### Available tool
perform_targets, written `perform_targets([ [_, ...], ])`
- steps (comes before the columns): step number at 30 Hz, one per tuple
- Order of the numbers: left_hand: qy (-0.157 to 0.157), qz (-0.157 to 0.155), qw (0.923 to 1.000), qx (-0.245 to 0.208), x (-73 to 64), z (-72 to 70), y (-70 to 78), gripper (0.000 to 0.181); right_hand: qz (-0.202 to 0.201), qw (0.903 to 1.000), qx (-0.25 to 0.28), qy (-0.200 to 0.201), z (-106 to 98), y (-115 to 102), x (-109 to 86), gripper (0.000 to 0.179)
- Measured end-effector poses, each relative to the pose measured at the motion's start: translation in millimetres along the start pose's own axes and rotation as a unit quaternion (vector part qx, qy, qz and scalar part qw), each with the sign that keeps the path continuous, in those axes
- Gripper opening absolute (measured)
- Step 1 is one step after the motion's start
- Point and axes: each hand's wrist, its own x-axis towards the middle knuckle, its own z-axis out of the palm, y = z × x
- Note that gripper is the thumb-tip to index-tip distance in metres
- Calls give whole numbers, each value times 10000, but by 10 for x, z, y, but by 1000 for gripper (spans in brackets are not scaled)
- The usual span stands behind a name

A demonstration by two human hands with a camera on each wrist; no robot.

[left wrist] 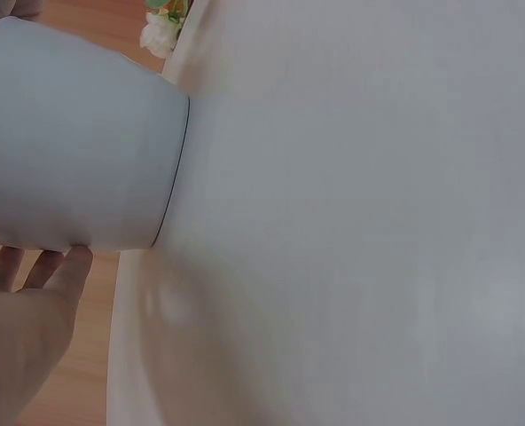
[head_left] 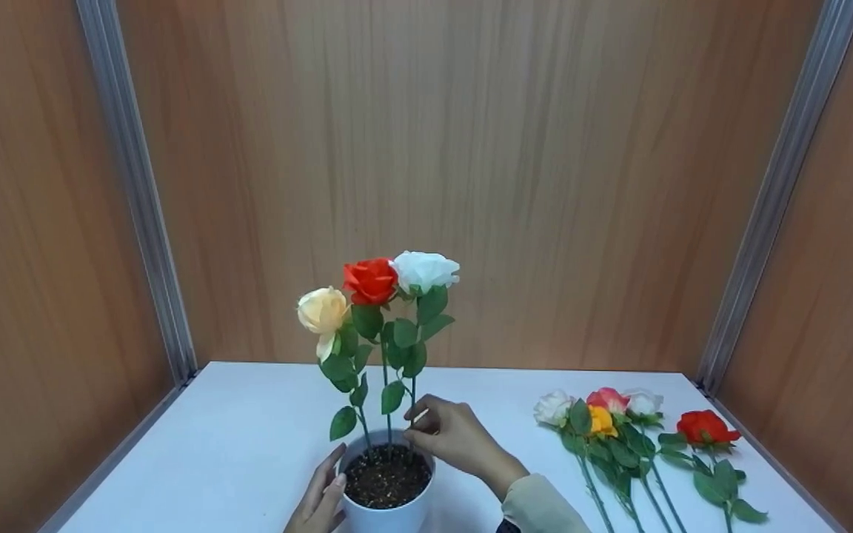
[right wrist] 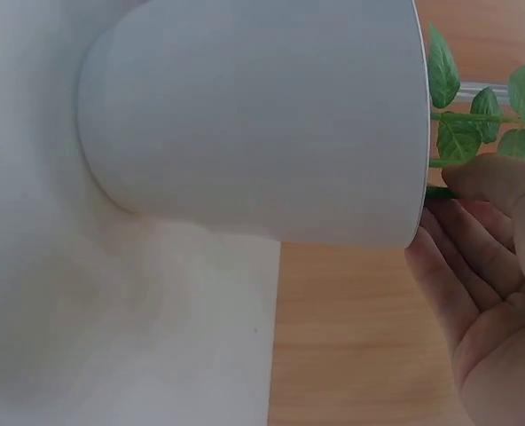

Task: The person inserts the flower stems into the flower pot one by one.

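A white flowerpot (head_left: 388, 520) filled with dark soil (head_left: 384, 483) stands at the table's front. Upright in it are a cream rose (head_left: 323, 311), a red rose (head_left: 371, 281) and a white rose (head_left: 425, 272). My right hand (head_left: 460, 438) pinches the white rose's stem low down, just above the rim; the right wrist view shows thumb and fingers meeting on the green stem (right wrist: 437, 192). Against the pot's left side rests my left hand (head_left: 318, 494), its fingertips touching the wall (left wrist: 76, 142) in the left wrist view. Where the stem enters the soil is hidden behind my right fingers.
On the right of the white table (head_left: 249, 444) lie loose roses: a white one (head_left: 554, 408), a pink one (head_left: 608, 400), a yellow one (head_left: 602, 421), another white one (head_left: 644, 402) and a red one (head_left: 706, 428). Wooden panels (head_left: 471, 148) enclose the table on three sides.
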Motion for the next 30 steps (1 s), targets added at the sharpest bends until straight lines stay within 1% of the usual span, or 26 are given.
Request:
perform_targets([
  [3, -36, 28, 10000, -20, 5, -5, -1, 76, 16, 10000, 39, 28, 4, -12, -3, 23],
  [9, -16, -21, 10000, -19, 9, -15, -9, 74, -218, 9991, -314, 175, -18, -39, -35, 27],
  [13, 39, -96, 9999, 64, 13, -12, -21, 73, -221, 9982, -516, 196, -81, -33, -83, 26],
  [16, 47, -149, 9998, 99, 14, -15, -27, 75, -158, 9977, -638, 152, -136, -8, -128, 24],
  [20, 45, -121, 9999, 67, 15, -12, -32, 76, -47, 9975, -701, 82, -230, 54, -218, 21],
  [27, 47, -121, 9998, 124, 9, -3, -30, 76, 329, 9983, -477, -39, -430, 228, -432, 17],
  [30, 56, -95, 9998, 134, 10, -4, -28, 76, 408, 9981, -466, -34, -510, 337, -534, 17],
])
